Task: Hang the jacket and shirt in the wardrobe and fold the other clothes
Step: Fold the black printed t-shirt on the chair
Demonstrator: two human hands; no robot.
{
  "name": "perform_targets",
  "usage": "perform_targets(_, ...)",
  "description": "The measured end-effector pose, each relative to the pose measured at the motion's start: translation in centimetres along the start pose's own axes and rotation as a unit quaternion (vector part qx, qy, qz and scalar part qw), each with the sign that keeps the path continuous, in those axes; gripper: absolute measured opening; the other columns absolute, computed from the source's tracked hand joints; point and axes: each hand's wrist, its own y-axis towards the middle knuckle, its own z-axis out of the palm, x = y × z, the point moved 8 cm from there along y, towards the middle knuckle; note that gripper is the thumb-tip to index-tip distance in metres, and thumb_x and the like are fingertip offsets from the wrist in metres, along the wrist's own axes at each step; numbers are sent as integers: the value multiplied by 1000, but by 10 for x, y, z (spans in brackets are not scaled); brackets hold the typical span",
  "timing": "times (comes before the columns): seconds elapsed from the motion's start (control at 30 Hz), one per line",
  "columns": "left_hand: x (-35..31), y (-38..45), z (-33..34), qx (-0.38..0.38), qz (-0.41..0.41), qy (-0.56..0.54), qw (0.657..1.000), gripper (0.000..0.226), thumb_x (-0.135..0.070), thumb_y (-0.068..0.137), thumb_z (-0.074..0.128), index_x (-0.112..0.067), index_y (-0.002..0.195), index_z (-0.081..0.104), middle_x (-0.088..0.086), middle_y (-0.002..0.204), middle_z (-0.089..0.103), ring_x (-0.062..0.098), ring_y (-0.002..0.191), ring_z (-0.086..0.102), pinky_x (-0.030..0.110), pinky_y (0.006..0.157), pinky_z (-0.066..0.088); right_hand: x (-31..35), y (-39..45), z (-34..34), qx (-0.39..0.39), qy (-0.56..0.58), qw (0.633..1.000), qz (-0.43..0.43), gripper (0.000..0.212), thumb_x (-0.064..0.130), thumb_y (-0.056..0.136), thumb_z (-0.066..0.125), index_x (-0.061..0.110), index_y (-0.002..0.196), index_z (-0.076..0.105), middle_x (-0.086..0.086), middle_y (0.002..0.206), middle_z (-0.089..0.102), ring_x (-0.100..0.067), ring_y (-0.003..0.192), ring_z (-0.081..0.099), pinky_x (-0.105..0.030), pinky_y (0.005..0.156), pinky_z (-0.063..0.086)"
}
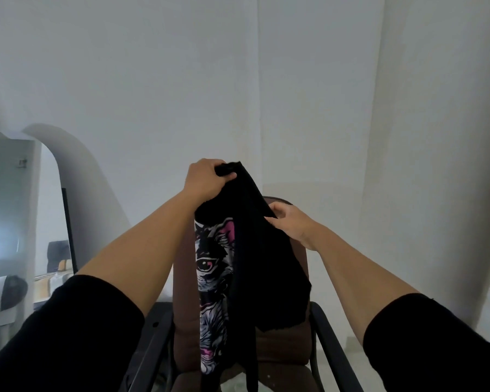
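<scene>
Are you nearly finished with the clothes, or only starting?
Nothing in view looks finished: no folded pile or hung garment shows. Right now the left hand grips the top of a black printed T-shirt, held up over the brown chair, while the right hand pinches its edge. It hangs unfolded, so folding it is left. The jacket, shirt and wardrobe are out of sight.

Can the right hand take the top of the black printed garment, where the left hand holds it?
Probably yes: the right hand already touches the black printed garment just below the left hand, nothing between.
</scene>
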Motion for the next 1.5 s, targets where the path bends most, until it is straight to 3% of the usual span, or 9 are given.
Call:
perform_targets(0.23, 6, 6, -31, -99, -53, -78, 991, 22, -29, 95, 52, -13, 106, 59, 6, 99, 63, 22, 85, 55, 32, 76, 45, -17, -9, -11, -74, 8, 997, 5, 18, 23, 88, 66, 24, 103, 56, 3, 108, 65, -14, 98, 62, -32, 91, 49)
perform_targets(0.5, 4, 4, -51, -171, -94, -100, 976, 19, -28, 94, 50, -12, 103, 57, 1, 88, 56, 19, 79, 53, 31, 69, 42, -27, -21, -19, -168, -113, 979, -13, 25, 12, 91, 58, 25, 99, 38, -3, 83, 57, -17, 74, 55, -28, 68, 47)
perform_targets(0.7, 2, 5, -58, -209, -110, -98, 967, 19, -26, 93, 51, -10, 103, 53, 0, 86, 53, 20, 83, 50, 29, 71, 39, -29, -25, -4, -130, -164, 978, -28, 36, -5, 85, 41, 22, 69, 59, 4, 68, 59, -13, 60, 48, -23, 58, 37)
perform_targets(0.83, 0, 5, -53, -211, -128, -107, 963, 14, -24, 92, 51, -12, 93, 44, -6, 71, 42, 21, 77, 50, 30, 67, 40, -39, -25, 16, -56, -61, 994, 71, 26, 28, 86, 54, 23, 71, 74, 1, 90, 69, -16, 86, 62, -27, 78, 46)
perform_targets(0.9, 0, 5, -49, -205, -134, -115, 963, 15, -24, 92, 51, -11, 92, 43, -6, 72, 41, 21, 75, 50, 30, 67, 41, -42, -28, 25, -21, -17, 995, 93, 47, 61, 79, 53, 20, 84, 76, -5, 102, 69, -21, 96, 63, -32, 87, 46)
perform_targets(1.0, -1, 5, -40, -193, -138, -123, 964, 15, -23, 93, 51, -10, 92, 43, -6, 73, 40, 20, 75, 49, 28, 67, 40, -40, -33, 35, 13, -29, 996, 78, 80, 80, 65, 56, 15, 108, 71, -6, 108, 70, -20, 101, 65, -31, 92, 49)
perform_targets(1.17, 3, 5, -28, -153, -146, -134, 968, 17, -25, 93, 51, -10, 95, 43, -2, 83, 44, 21, 79, 49, 28, 70, 41, -45, -27, 21, -59, -198, 977, 60, 36, 27, 93, 57, 10, 61, 52, -1, 57, 49, -19, 61, 50, -23, 52, 33)
perform_targets(1.37, 39, -1, -23, 7, -67, -26, 997, 32, -11, 94, 48, -26, 123, 47, 5, 102, 50, 20, 73, 53, 27, 63, 47, -38, -34, -57, -293, -236, 917, 132, 21, 20, 92, 49, 11, 99, 66, -12, 106, 66, -33, 103, 58, -35, 88, 43)
perform_targets(1.5, 79, -24, 4, 163, -1, 38, 986, 32, -5, 94, 49, -30, 112, 58, -5, 111, 54, 19, 106, 51, 28, 91, 40, -7, -31, -87, -331, -292, 886, 146, 17, 11, 89, 48, 13, 95, 64, -6, 99, 63, -26, 88, 52, -36, 84, 29)
